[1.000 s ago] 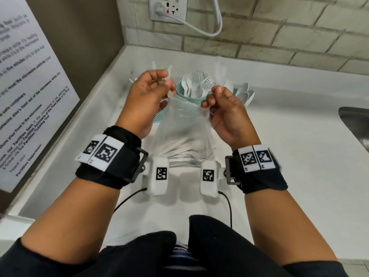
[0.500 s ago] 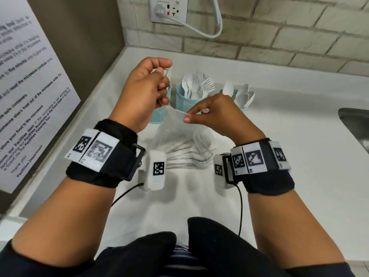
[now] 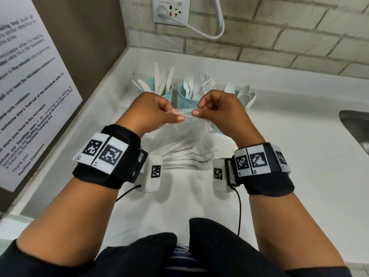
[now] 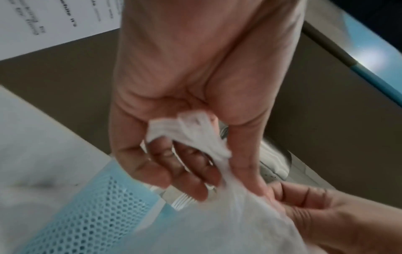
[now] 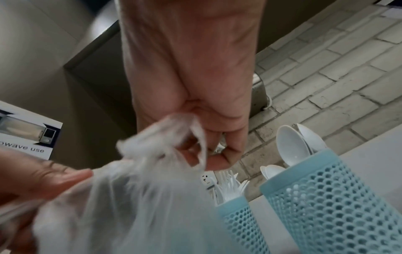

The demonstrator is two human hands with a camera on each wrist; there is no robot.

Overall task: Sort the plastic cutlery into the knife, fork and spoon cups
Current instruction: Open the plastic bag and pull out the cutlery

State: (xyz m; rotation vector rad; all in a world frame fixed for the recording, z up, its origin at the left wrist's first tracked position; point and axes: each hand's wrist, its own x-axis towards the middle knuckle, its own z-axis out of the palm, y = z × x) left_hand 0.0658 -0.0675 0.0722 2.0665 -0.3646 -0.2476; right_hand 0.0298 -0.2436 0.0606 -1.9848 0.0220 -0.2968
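Both hands pinch the bag [image 3: 187, 144] top, left hand [image 3: 151, 112] and right hand [image 3: 217, 110] nearly touching; cutlery [image 3: 185, 160] hangs below, lying crosswise.

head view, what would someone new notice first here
Front and centre, the left hand and right hand pinch the gathered top of a clear plastic bag, close together over the white counter; the bag holds white cutlery. Just behind them stand three teal mesh cups in a row: the knife cup on the left, the fork cup in the middle, the spoon cup on the right.
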